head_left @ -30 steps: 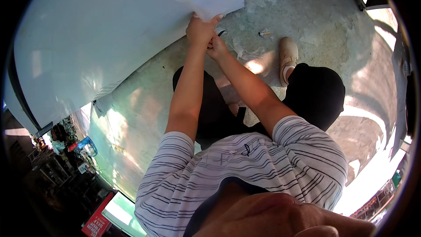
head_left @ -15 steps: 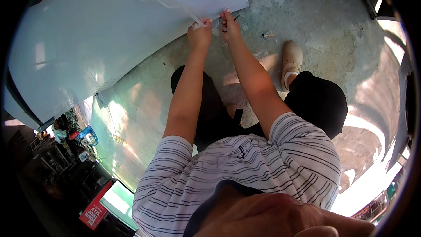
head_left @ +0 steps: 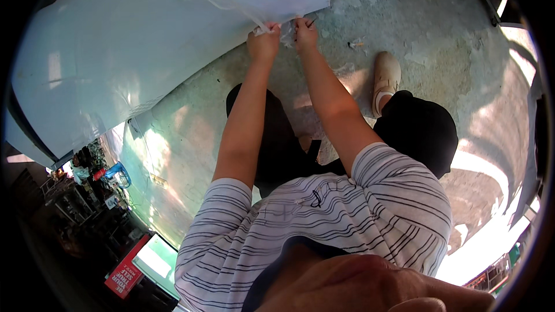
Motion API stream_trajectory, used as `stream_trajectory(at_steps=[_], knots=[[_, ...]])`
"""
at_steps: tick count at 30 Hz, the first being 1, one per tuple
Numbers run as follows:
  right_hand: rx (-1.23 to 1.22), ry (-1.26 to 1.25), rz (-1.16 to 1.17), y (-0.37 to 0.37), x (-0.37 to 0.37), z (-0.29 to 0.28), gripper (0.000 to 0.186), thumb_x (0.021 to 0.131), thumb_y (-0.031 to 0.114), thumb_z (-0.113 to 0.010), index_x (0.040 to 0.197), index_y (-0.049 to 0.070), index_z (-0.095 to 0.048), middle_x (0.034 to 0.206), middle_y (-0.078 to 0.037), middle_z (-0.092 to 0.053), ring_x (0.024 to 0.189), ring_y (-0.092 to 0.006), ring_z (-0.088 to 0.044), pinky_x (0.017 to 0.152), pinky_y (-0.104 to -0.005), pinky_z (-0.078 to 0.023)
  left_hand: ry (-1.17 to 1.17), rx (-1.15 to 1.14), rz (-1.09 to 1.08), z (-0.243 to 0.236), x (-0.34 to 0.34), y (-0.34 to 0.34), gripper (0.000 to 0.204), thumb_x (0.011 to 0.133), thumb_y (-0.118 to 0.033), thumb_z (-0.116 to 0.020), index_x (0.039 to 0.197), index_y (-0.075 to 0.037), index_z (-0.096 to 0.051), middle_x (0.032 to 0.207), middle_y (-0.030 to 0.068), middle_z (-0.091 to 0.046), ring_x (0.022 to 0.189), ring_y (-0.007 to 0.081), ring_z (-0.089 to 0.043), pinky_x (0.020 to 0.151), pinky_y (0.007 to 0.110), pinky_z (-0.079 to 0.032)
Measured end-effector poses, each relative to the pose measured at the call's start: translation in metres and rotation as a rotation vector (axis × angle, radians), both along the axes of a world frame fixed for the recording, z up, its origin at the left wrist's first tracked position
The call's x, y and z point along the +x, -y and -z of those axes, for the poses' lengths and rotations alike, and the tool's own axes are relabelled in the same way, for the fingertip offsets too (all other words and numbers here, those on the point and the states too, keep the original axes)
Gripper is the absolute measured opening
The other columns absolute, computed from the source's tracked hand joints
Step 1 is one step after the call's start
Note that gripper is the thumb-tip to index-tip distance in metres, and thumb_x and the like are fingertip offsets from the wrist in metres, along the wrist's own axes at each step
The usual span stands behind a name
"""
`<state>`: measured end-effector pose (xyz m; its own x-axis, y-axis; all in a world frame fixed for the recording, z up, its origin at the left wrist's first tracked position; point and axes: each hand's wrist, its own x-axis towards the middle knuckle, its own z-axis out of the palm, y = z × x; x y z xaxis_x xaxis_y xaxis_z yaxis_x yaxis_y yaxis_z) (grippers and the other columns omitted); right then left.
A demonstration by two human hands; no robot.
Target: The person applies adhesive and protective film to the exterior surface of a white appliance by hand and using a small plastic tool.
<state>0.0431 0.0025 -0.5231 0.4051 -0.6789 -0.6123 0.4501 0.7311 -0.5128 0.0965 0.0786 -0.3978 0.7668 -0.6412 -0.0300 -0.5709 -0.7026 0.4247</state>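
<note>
A large white panel point(head_left: 127, 40) with a smooth, glossy face fills the upper left. Loose clear plastic film point(head_left: 222, 1) lies bunched in a strip across it, down to the panel's lower edge. My left hand point(head_left: 263, 44) is closed on the gathered end of this film. Just right of it, my right hand point(head_left: 306, 34) is pinched at the edge near the panel's corner, with a thin dark stick-like thing point(head_left: 313, 22) poking out of its fingers. A crumpled bit of film hangs between the two hands. The fingertips are partly hidden.
Under me is a worn concrete floor point(head_left: 428, 40) with a small scrap point(head_left: 356, 44) on it. My shoe point(head_left: 386, 72) stands to the right. Cluttered equipment point(head_left: 75, 196) and a red box point(head_left: 125, 271) with a pale screen-like panel are at the lower left.
Both hands stay at the panel's edge. My right hand has dropped slightly toward me, its fingers now more closed; the film by my left hand has shifted a little.
</note>
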Motion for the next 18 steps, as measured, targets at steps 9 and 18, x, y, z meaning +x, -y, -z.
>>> stream_trajectory(at_steps=[9, 18], knots=[[0.274, -0.134, -0.272, -0.118, -0.046, 0.038, 0.017, 0.091, 0.023, -0.062, 0.082, 0.012, -0.053, 0.069, 0.001, -0.054, 0.051, -0.0083, -0.042, 0.040, -0.0247, -0.029, -0.020, 0.037, 0.019, -0.008, 0.013, -0.011, 0.027, 0.087, -0.037, -0.059, 0.092, -0.014, -0.071, 0.077, -0.0001, -0.070, 0.072, 0.0204, -0.065, 0.074, 0.034, -0.045], [0.409, 0.259, -0.067, 0.006, -0.006, -0.008, 0.029, 0.092, 0.041, -0.061, 0.086, 0.014, -0.054, 0.076, 0.002, -0.057, 0.055, -0.0054, -0.045, 0.039, -0.0195, -0.027, -0.009, 0.062, 0.023, -0.019, -0.003, -0.012, 0.023, 0.083, -0.036, -0.063, 0.085, -0.014, -0.071, 0.081, 0.0121, -0.068, 0.075, 0.0340, -0.065, 0.069, 0.043, -0.051]])
